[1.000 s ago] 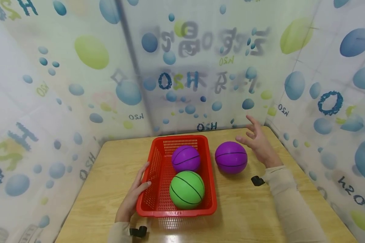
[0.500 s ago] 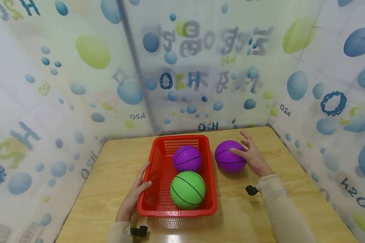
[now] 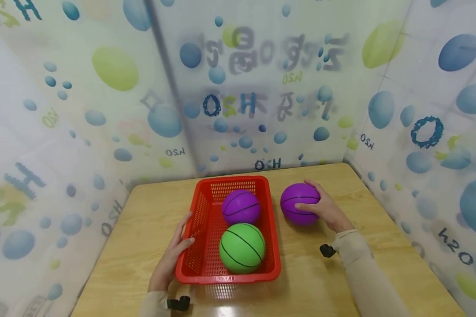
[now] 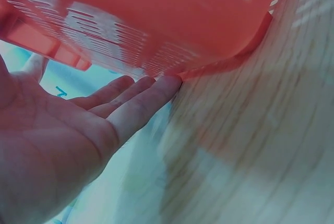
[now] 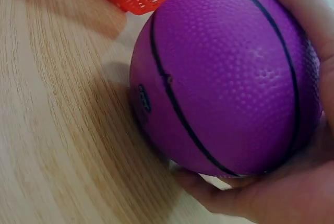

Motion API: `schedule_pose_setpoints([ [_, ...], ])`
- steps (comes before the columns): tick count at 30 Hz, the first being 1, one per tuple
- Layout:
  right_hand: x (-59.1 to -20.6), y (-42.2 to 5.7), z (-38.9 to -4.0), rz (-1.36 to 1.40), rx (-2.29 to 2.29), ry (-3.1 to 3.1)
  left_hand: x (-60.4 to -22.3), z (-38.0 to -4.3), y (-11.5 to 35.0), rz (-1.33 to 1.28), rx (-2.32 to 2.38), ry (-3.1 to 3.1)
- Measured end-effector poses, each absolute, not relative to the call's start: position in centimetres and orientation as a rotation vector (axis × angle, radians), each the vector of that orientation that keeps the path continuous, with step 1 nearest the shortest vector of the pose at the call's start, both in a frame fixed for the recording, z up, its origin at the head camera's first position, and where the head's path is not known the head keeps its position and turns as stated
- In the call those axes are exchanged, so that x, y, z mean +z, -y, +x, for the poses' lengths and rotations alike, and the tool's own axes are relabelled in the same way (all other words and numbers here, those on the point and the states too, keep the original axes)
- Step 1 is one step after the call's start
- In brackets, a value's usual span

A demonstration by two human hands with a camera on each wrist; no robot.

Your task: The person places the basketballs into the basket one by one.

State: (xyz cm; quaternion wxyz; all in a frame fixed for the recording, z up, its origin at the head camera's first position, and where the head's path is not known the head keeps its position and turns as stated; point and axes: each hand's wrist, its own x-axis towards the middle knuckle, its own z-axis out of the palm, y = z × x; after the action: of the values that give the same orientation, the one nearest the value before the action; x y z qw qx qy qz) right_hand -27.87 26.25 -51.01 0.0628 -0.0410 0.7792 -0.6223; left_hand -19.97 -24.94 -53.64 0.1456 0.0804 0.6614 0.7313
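On the table, a red plastic basket contains a purple ball and a green ball, both with black seam lines. My left hand holds the basket's left side, thumb over the rim. In the left wrist view its long fingers lie fairly straight against the outer wall. To the right of the basket sits a second purple mini basketball. My right hand grips this one from its right side. The right wrist view shows fingers and thumb around the pebbled ball, which appears to rest on the wood.
The pale wooden table extends to either side of the basket. Printed curtains with blue and green spots hang behind the table and along both sides. A dark wrist camera sits at my right cuff, another at the left.
My right hand has come down and left from above the table onto the outer purple ball, its fingers closing around it. The left hand and basket stay in place.
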Motion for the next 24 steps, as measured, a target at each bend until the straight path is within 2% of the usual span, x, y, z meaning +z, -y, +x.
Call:
schedule_pose_setpoints([
  [24, -51.42, -26.20, -27.10, -0.003, -1.956, -2.298, -53.65, -19.91, 25.08, 0.281, 2.127, -1.850],
])
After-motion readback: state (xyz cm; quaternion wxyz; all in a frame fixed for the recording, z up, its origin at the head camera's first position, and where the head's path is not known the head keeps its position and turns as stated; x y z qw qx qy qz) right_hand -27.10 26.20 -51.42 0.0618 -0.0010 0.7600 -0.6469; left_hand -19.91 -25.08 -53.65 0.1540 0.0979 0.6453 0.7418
